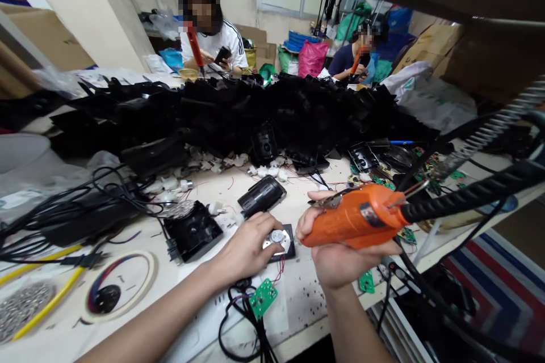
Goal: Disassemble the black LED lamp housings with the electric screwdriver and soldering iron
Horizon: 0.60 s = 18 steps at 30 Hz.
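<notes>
White worktop (213, 184), backed by a broad heap of black plastic casings (298, 110). Orange corded power screwdriver (353, 218) wrapped in right hand (338, 266); its tip can't be made out. Left hand (240, 249) curls finger and thumb about a round silver metal motor (277, 236), seated on a small black rectangular plastic housing (292, 241).

Risks, judged: driver slipping off-line could strike left fingertips; loose hold could let the housing turn; any tug on the black cables (244, 317) or green circuit board (263, 298) could strain the thin red wires (280, 270).

Position: housing and motor lie between the hands, motor touched by the left, right hand just beside, not touching. Board lies on the wearer's side of them.
</notes>
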### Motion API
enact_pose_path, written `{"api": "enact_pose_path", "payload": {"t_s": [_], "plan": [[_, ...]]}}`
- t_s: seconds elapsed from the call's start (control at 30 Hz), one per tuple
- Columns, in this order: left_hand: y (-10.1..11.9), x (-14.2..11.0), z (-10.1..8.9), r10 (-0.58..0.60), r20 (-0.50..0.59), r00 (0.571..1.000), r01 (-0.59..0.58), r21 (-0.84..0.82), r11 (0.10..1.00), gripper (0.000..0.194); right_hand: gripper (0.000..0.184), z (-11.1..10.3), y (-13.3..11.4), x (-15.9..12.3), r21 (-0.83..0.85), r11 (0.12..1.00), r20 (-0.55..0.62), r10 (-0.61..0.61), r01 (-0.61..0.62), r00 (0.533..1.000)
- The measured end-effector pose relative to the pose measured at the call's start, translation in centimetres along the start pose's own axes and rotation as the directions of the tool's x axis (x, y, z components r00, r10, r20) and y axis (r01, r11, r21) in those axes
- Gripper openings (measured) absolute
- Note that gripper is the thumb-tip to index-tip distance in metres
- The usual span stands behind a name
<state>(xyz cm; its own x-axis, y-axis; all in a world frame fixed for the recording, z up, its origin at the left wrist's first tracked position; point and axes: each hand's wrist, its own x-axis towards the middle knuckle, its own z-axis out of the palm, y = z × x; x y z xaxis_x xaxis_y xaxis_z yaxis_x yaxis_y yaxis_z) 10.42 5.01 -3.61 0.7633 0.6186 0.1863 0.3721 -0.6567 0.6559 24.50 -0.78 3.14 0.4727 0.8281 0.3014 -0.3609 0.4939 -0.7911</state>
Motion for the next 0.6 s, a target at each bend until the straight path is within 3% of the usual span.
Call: {"api": "enact_pose_path", "payload": {"t_s": [0.2, 0.6], "plan": [[-0.2, -0.2, 0.4, 0.031, -0.034, 0.999, -0.031, 0.000, 1.000, 0.012, 0.070, 0.3, 1.0, 0.0, -0.008, 1.000, 0.081, 0.005, -0.005, 0.997], [-0.2, -0.1, 0.6, 0.020, -0.061, 0.998, -0.019, 0.022, 1.000, 0.007, 0.075, 0.8, 2.2, 0.0, -0.131, 0.991, 0.105, -0.016, 0.030, 0.994]]}}
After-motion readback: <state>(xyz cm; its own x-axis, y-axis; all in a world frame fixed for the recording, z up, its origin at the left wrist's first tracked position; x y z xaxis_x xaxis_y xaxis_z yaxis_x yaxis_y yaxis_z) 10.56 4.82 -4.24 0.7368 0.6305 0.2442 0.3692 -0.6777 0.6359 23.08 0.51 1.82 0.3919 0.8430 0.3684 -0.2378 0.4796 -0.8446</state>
